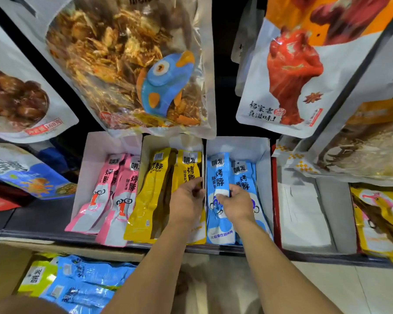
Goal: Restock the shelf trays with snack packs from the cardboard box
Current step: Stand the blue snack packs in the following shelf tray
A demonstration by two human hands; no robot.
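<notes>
Blue pack [220, 175]: upright in the right-hand tray [264, 155], on top of other blue packs. Your right hand [235, 203] pinches its lower half, thumb and fingers curled on it. Your left hand [187, 200] sits at the wall between this tray and the yellow packs [150, 196], fingers curled; cannot tell what they grip. Pink packs [104, 196] fill the tray beyond. Box [2, 268] below the shelf, more packs in it.

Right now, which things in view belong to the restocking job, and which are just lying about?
Job: cardboard box, its snack packs, pink-pack tray, yellow-pack tray, blue-pack tray, blue pack pinched by right hand, left hand.
Lying about: hanging pouches, blue bag far left, yellow packs far right.
</notes>
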